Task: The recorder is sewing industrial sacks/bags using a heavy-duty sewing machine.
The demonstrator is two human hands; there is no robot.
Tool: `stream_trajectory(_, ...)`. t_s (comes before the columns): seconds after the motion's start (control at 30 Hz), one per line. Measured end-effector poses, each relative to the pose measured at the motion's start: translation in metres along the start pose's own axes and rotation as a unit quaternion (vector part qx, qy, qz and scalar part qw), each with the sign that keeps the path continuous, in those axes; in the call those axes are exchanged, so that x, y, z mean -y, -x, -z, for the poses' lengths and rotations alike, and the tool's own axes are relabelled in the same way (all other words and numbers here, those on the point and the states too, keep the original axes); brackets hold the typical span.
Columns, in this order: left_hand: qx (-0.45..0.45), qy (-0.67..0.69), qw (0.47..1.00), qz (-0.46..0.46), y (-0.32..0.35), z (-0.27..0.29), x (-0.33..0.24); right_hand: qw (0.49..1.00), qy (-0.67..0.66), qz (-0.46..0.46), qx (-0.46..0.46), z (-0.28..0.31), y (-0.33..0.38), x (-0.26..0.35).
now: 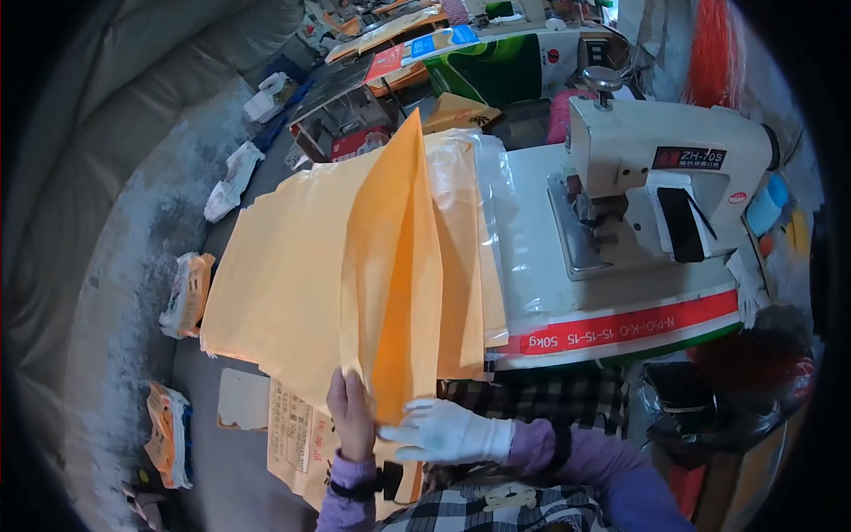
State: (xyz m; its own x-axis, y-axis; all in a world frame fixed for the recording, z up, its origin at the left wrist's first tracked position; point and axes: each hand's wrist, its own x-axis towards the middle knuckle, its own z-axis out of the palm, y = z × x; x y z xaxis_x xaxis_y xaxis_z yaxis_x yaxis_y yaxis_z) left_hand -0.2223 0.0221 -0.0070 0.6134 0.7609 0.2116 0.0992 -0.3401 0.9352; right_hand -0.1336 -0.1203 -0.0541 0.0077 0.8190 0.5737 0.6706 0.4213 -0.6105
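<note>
Both hands (pixel 352 417) pinch orange sack (pixel 399 266), probably folding.

You have one sewing machine (pixel 660 182), one stack of orange sacks (pixel 355 266), three small bundles on the floor (pixel 186 297), one white glove (pixel 448 432), two hands at work.

Bags (pixel 355 257) orange-yellow. Right hand (pixel 443 432) in white glove, left hand (pixel 351 417) bare. Sleeves (pixel 585 461) purple. Sewing machine (pixel 665 168) off-white. Table cover (pixel 620 328) white, red stripe, green edge. Apron (pixel 532 395) black-white check.
</note>
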Motion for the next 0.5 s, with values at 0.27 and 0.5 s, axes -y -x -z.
stream_trajectory(0.27,0.3,-0.419,0.854,-0.072,0.112,0.142,0.012,0.807,0.498,-0.161,-0.273,0.195,-0.021,-0.124)
stream_trajectory(0.5,-0.016,-0.478,0.878,0.021,0.023,0.281,0.097,0.98,0.156,0.1,0.066,0.129,0.024,-0.082)
